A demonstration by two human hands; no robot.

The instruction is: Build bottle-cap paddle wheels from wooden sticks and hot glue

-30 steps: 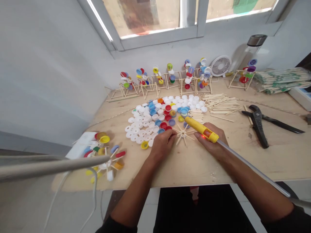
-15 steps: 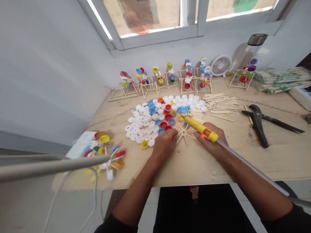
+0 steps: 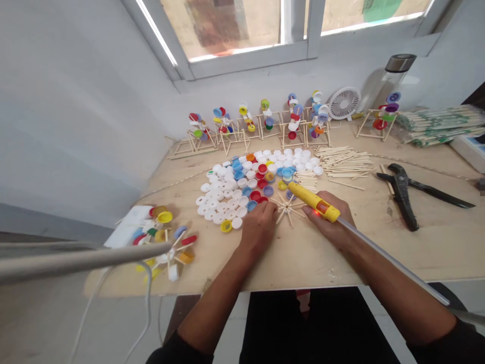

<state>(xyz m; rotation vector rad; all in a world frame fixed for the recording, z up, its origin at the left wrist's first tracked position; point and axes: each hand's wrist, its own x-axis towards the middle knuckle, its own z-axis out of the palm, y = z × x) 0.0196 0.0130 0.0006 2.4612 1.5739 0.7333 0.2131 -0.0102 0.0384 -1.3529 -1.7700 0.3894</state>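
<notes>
My right hand [image 3: 334,222] grips a yellow glue gun [image 3: 313,201] with a long glue stick trailing back from it; its nozzle points up-left toward the caps. A star of wooden sticks [image 3: 287,207] lies flat on the plywood table [image 3: 303,253] just below the nozzle. My left hand [image 3: 259,226] rests with curled fingers at the star's left edge, touching its sticks. Right beside that hand spreads a pile of bottle caps [image 3: 242,187], mostly white with some blue, red and yellow.
Several stick-and-cap windmill models [image 3: 265,124] line the back edge under the window. A heap of wooden sticks [image 3: 343,162], black pliers [image 3: 403,194], a small white fan [image 3: 344,103], packed chopsticks [image 3: 439,124] and a finished cap wheel [image 3: 166,247] at front left surround the work spot.
My left hand has slid slightly right along the star's edge. The right hand and glue gun have barely moved.
</notes>
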